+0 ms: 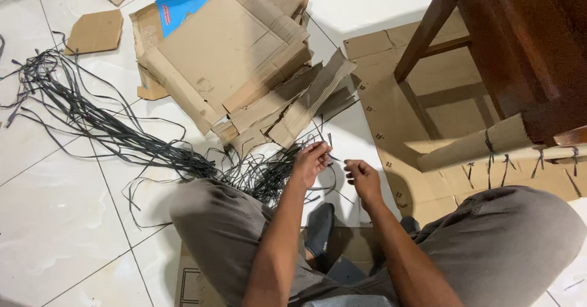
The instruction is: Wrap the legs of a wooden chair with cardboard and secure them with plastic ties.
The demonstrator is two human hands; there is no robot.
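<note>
Grey trousers (232, 221) fill our nearest view as we sit on the white tiled floor (55, 221). Ahead lie a flattened cardboard pile (238, 62) and a sprawl of black strips (92, 117). Our left hand (310, 162) pinches one thin black strip (333, 158); our right hand (362, 177) seems clenched on its other end, though it is blurred. Pulled carelessly, it could snag in the tangle.

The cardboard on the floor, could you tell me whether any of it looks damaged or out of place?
Yes. The cardboard pile is flattened, torn and fanned out unevenly, with loose scraps lying apart on the tiles. Black straps sprawl in a tangle beside it, reaching the left hand. The right hand is close by.
</note>
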